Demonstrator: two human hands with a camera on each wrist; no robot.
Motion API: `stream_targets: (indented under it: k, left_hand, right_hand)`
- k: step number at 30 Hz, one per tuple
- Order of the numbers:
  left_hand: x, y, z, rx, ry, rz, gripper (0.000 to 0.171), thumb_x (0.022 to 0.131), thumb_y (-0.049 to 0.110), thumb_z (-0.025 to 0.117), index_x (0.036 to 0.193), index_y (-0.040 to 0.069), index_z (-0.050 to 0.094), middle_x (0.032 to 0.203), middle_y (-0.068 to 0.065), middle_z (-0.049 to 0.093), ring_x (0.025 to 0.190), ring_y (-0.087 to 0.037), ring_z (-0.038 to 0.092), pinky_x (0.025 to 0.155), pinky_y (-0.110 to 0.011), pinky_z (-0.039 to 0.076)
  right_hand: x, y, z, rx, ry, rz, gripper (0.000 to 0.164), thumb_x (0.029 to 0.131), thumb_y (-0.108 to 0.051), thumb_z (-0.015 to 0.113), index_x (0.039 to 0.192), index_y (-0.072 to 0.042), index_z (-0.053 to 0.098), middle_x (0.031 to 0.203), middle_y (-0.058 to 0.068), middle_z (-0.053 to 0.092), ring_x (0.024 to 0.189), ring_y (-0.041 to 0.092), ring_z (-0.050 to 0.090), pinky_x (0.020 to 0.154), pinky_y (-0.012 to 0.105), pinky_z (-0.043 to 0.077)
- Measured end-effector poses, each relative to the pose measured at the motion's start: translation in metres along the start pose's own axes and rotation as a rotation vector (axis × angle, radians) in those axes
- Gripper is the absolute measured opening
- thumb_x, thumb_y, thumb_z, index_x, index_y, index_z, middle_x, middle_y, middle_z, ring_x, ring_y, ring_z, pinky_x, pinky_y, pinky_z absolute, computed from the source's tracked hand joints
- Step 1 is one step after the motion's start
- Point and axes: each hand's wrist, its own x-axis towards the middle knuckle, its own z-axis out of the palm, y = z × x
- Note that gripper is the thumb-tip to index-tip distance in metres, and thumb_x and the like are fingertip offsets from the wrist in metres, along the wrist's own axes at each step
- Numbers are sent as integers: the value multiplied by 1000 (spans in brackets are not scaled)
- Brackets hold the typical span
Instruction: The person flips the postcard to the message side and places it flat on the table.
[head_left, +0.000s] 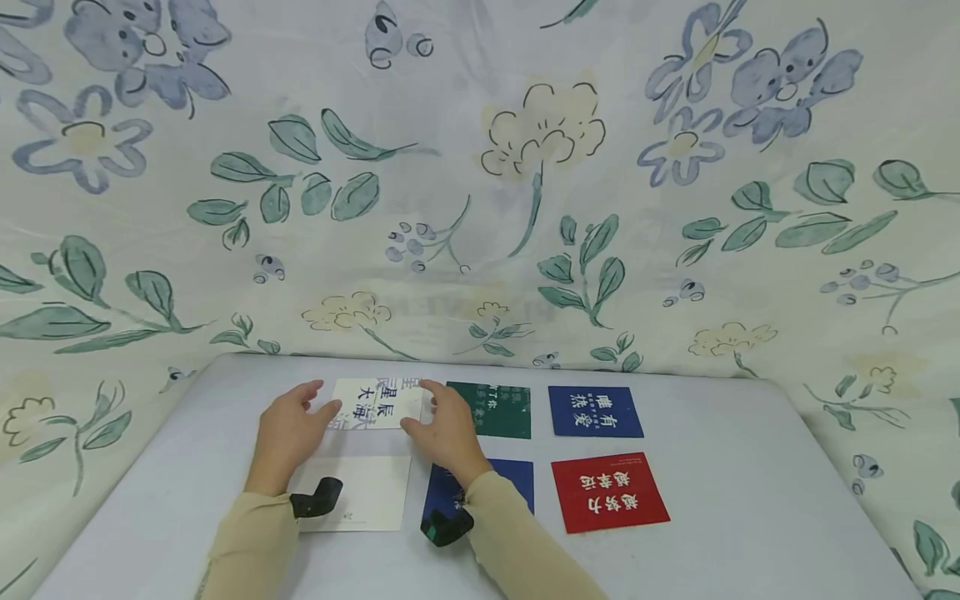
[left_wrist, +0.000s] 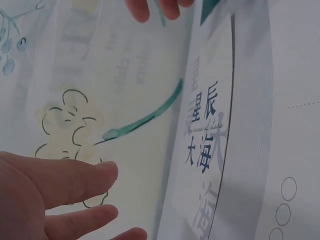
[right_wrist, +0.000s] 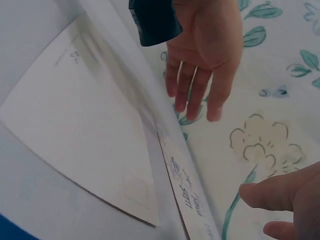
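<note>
A white card with blue Chinese characters (head_left: 384, 404) lies in the back row at the left. On its left side is my left hand (head_left: 288, 429), thumb and fingers apart and nothing between them. My right hand (head_left: 448, 425) hovers at the card's right edge, fingers loosely bent, overlapping part of it in the head view. Both wrist views show the fingers off the card's surface: the left hand (left_wrist: 65, 192) in its own view, the right hand's thumb (right_wrist: 270, 194) in the other. A blank cream card (head_left: 367, 487) lies just in front, partly behind the left wrist.
Right of the white card are a green card (head_left: 510, 412) and a blue card (head_left: 596, 411). In the front row lie another blue card (head_left: 513, 479), partly covered by the right forearm, and a red card (head_left: 611, 492). A floral cloth (head_left: 450, 167) rises behind the table (head_left: 720, 467).
</note>
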Motion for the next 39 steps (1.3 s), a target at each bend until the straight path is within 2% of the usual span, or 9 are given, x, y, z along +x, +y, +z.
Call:
stream_targets:
  k: [7, 13, 18, 22, 29, 39]
  left_hand:
    - [7, 3, 5, 33, -16, -23, 55, 92, 24, 52, 136, -6, 38, 132, -33, 41, 118, -48, 42, 94, -57, 37]
    - [13, 2, 8, 43, -27, -44, 57, 91, 25, 53, 137, -6, 37, 135, -32, 37, 123, -49, 34, 99, -58, 31]
    - [15, -1, 10, 78, -59, -44, 61, 91, 25, 54, 137, -8, 33, 137, -33, 33, 126, -50, 28, 102, -58, 26]
    - [17, -2, 13, 109, -83, -45, 63, 90, 27, 54, 137, -10, 33, 137, -34, 33, 125, -52, 28, 101, -59, 26]
    - [17, -3, 17, 117, -86, -97, 63, 90, 27, 55, 138, -7, 32, 137, -32, 34, 124, -53, 29, 99, -61, 28]
    - [16, -4, 19, 91, -77, -23, 59, 91, 27, 53, 135, -9, 37, 132, -30, 43, 124, -47, 35, 101, -55, 29]
  right_hand:
    - [6, -1, 1, 33, -15, 74, 59, 80, -27, 71, 133, -14, 49, 123, 11, 55, 107, 23, 57, 82, 35, 51]
    - [9, -2, 4, 35, -28, 98, 60, 79, -28, 72, 133, -15, 49, 122, 11, 57, 107, 23, 57, 82, 36, 51]
    - [12, -2, 7, 16, -25, 90, 60, 78, -27, 72, 133, -14, 50, 120, 11, 59, 106, 23, 58, 82, 37, 51]
    - [13, 0, 10, -6, -26, 84, 60, 78, -27, 72, 132, -12, 51, 120, 11, 59, 106, 23, 58, 83, 36, 50]
    - [11, 3, 15, -55, -27, 45, 58, 78, -26, 72, 130, -8, 52, 124, 12, 57, 116, 26, 53, 94, 41, 44]
    - [10, 3, 19, -80, -44, 37, 55, 79, -27, 70, 129, -9, 54, 127, 9, 57, 120, 25, 50, 98, 40, 41]
